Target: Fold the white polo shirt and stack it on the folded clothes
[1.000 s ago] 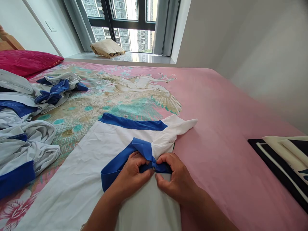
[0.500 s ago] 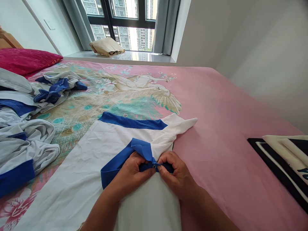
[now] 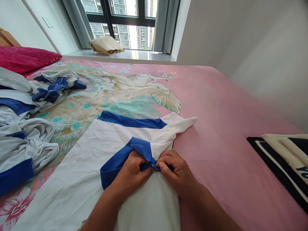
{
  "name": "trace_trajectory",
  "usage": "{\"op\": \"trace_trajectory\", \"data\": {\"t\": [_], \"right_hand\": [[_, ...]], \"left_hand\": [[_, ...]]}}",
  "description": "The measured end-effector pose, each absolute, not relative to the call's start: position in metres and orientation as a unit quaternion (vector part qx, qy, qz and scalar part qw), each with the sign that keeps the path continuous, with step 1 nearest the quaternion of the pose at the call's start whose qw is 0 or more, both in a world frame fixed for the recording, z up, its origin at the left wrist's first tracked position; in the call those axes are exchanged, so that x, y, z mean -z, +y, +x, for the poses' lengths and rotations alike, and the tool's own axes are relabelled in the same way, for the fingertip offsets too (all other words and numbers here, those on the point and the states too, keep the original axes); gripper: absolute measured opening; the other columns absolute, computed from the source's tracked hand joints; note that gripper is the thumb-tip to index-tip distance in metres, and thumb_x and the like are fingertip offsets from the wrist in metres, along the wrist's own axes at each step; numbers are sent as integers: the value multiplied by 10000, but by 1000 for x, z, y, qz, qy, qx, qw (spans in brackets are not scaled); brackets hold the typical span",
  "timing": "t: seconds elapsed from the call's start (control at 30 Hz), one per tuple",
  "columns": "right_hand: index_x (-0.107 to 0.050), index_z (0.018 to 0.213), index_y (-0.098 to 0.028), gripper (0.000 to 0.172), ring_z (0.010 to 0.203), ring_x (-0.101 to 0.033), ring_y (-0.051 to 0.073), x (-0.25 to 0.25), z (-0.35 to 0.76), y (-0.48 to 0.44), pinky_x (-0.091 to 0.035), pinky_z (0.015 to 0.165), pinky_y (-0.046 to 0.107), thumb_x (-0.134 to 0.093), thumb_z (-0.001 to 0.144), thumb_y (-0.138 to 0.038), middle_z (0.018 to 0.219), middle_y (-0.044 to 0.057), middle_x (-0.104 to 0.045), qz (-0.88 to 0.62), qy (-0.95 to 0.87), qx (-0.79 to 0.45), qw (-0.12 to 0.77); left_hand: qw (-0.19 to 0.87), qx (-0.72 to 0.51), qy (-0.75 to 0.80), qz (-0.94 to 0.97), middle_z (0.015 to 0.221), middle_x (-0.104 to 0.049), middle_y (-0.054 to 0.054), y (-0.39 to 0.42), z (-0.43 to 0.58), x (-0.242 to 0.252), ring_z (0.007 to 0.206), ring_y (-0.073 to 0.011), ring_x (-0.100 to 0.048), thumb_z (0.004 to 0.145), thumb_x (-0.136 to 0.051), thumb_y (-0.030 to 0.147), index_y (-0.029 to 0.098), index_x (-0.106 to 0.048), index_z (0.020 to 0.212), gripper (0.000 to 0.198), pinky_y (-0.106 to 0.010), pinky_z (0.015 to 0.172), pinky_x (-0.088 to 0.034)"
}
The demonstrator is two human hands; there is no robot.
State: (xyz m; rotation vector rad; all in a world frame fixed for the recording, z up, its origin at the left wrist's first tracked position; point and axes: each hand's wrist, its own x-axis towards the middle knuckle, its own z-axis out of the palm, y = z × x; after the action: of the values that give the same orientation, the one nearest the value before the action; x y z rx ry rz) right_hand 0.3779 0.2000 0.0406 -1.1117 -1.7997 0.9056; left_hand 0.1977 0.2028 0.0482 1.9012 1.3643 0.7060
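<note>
A white shirt (image 3: 79, 160) with blue trim lies spread on the bed in front of me. My left hand (image 3: 136, 168) is closed, pinching the blue collar (image 3: 113, 171) between thumb and fingers. Close beside it, my right hand (image 3: 172, 170) is also closed on the same blue strip, its thumb pressed against the curled fingers. The cloth bunches between the two hands, and the fingertips hide the spot they pinch. Beyond them, a blue band (image 3: 132, 122) runs along the far edge of the shirt, and a white pointed corner sticks out to the right.
Several crumpled white and blue garments (image 3: 31, 128) are heaped on the left. A folded black and cream garment (image 3: 284, 157) lies at the right edge. At the back are a red pillow (image 3: 26, 59) and a beige bundle (image 3: 106, 45) on the windowsill.
My right thumb and fingers have shifted slightly over the pinched spot, covering a small button-like piece that showed before. Both hands keep hold of the collar; the view has tilted a little.
</note>
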Motion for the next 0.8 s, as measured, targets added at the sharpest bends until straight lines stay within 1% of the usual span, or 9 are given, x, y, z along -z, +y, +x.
{"op": "trace_trajectory", "data": {"t": [0.07, 0.17, 0.33, 0.43, 0.57, 0.63, 0.8], "right_hand": [[-610, 702, -204, 118, 781, -554, 159, -41, 377, 201, -469, 717, 295, -559, 731, -101, 752, 11, -598, -458, -719, -351, 387], [-569, 673, -200, 147, 743, -529, 156, -39, 376, 202, -449, 681, 285, -572, 658, -54, 721, 1, -571, -469, -734, -326, 367], [-549, 659, -193, 143, 733, -502, 155, -34, 375, 204, -428, 685, 287, -555, 655, -51, 719, 7, -552, -462, -755, -287, 365], [-544, 662, -188, 136, 734, -499, 156, -33, 374, 204, -418, 694, 291, -554, 659, -52, 712, 9, -549, -456, -762, -275, 369], [-541, 674, -183, 136, 728, -499, 154, -34, 374, 205, -413, 686, 290, -555, 657, -49, 721, 11, -549, -449, -764, -276, 371], [-534, 676, -182, 140, 728, -499, 155, -34, 373, 205, -414, 688, 293, -554, 650, -47, 721, 10, -547, -444, -767, -272, 376], [-543, 684, -184, 134, 746, -502, 163, -32, 372, 203, -418, 706, 306, -552, 663, -52, 731, 15, -555, -444, -768, -251, 388]], "left_hand": [[320, -262, 527, 743, 856, -674, -29, 203, 199, -48, 896, -200, -598, 770, -597, 244, 193, -655, 708, 98, -301, 788, -487], [293, -244, 529, 758, 848, -675, -29, 203, 199, -45, 915, -206, -593, 776, -583, 229, 196, -639, 705, 96, -318, 835, -470], [283, -229, 500, 786, 898, -669, -31, 204, 199, -42, 958, -201, -569, 799, -546, 209, 201, -629, 750, 97, -337, 903, -429], [286, -220, 498, 789, 905, -656, -25, 204, 200, -44, 976, -203, -549, 792, -528, 182, 199, -606, 726, 103, -343, 923, -407], [314, -194, 519, 771, 848, -622, -4, 204, 200, -50, 966, -208, -524, 767, -507, 173, 195, -531, 649, 123, -365, 943, -387], [335, -189, 527, 757, 809, -597, 6, 205, 199, -52, 940, -200, -521, 766, -481, 174, 196, -493, 618, 150, -354, 933, -395], [382, -192, 519, 740, 854, -596, 4, 207, 197, -55, 961, -194, -510, 797, -463, 211, 197, -516, 645, 162, -321, 913, -399]]}}
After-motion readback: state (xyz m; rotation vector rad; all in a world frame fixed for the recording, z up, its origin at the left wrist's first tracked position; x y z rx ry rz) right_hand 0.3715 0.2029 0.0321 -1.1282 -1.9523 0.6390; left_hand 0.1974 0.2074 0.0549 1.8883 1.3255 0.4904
